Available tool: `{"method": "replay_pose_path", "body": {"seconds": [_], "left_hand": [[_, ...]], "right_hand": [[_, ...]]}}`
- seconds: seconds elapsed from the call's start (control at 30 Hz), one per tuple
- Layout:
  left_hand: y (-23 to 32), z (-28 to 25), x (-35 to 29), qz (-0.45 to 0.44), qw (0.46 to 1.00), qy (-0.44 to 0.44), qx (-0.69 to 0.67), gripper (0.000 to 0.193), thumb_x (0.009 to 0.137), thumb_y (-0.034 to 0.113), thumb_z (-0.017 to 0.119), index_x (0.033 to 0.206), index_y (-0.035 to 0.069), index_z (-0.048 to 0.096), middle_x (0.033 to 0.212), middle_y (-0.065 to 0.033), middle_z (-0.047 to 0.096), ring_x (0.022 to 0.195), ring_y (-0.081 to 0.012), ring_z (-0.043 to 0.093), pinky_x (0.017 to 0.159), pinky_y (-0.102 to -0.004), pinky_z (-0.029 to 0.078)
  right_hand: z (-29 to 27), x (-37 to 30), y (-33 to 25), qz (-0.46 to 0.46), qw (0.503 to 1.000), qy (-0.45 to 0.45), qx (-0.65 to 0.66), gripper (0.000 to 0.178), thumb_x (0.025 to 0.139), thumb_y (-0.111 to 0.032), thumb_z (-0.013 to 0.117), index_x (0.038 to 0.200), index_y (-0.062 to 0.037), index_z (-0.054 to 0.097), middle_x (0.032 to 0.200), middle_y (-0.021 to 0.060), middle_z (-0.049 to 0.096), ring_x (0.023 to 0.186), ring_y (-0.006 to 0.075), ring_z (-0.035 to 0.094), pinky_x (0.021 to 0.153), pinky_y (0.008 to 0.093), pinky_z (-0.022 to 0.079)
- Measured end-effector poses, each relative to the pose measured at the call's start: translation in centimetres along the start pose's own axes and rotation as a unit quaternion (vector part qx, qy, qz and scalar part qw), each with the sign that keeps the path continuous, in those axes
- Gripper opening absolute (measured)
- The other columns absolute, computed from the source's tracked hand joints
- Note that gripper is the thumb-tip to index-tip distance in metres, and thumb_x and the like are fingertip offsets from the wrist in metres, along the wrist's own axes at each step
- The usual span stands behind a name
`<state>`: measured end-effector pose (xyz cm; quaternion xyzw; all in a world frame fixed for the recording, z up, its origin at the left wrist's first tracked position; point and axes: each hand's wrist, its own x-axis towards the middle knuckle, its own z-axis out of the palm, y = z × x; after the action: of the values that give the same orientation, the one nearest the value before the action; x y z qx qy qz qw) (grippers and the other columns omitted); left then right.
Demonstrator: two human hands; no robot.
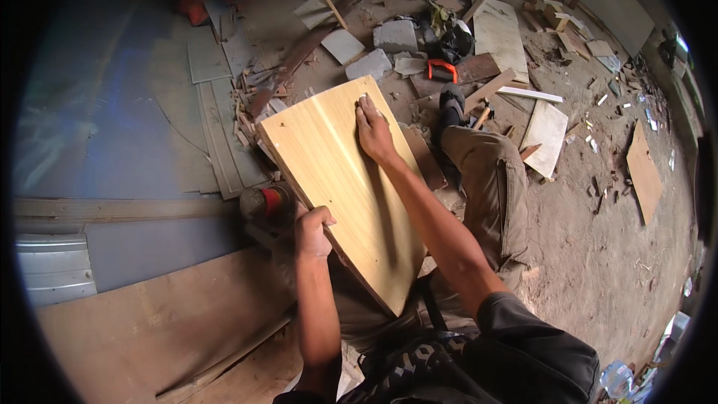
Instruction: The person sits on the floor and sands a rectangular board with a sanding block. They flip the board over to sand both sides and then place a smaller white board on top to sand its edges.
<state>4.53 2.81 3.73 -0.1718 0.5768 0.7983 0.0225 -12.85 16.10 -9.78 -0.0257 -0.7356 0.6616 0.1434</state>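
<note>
A light wood-grain board [340, 168] lies slanted across my lap, its pointed lower end near my waist. On its left edge my left hand [313, 232] is closed, the thumb on top and the other fingers out of sight beneath. My right hand [375, 131] rests on the face near the far right edge, fingers bent together. A small whitish bit [363, 97] shows at those fingertips; its kind is too small to make out. Small dark marks dot the board's corners.
Left of the board stands a round container with a red band [274, 202]. Large sheets [112, 120] lean at the left. Grey blocks [395, 36], an orange handle-shaped thing [443, 69] and a black bag [456, 43] lie ahead. Wood offcuts [544, 138] litter the dirt floor at right.
</note>
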Motion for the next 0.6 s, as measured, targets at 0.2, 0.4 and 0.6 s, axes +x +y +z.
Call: {"method": "replay_pose_path", "body": {"seconds": [0.2, 0.4, 0.6], "left_hand": [[0.8, -3.4, -0.3, -0.035, 0.997, -0.003, 0.071, 0.089, 0.058, -0.003, 0.047, 0.146, 0.005, 0.042, 0.117, -0.0074, 0.056, 0.1, -0.0191, 0.058, 0.083, -0.0271, 0.048], [1.0, 2.1, -0.2, 0.003, 0.999, -0.013, 0.031, 0.077, 0.059, -0.004, 0.049, 0.135, 0.0, 0.05, 0.11, -0.0074, 0.06, 0.09, -0.016, 0.057, 0.074, -0.0238, 0.046], [0.6, -0.4, -0.2, -0.017, 1.0, -0.013, 0.014, 0.08, 0.057, -0.003, 0.048, 0.137, 0.0, 0.048, 0.118, -0.0105, 0.059, 0.104, -0.0213, 0.058, 0.09, -0.0284, 0.047]], "right_hand": [[2.1, -5.9, -17.9, -0.309, 0.909, -0.229, 0.158, 0.044, 0.107, -0.017, 0.046, 0.148, -0.0017, 0.047, 0.159, 0.0205, 0.037, 0.151, 0.0338, 0.029, 0.124, 0.0421, 0.02], [-1.6, 3.2, 7.5, 0.013, 0.998, 0.01, 0.055, 0.047, 0.11, -0.029, 0.043, 0.145, 0.0009, 0.049, 0.144, 0.0171, 0.057, 0.138, 0.0267, 0.048, 0.116, 0.0336, 0.033], [1.9, 0.6, 2.6, -0.035, 0.995, 0.006, 0.09, 0.046, 0.109, -0.027, 0.039, 0.145, 0.001, 0.049, 0.154, 0.0227, 0.044, 0.148, 0.0337, 0.036, 0.123, 0.0398, 0.022]]}}
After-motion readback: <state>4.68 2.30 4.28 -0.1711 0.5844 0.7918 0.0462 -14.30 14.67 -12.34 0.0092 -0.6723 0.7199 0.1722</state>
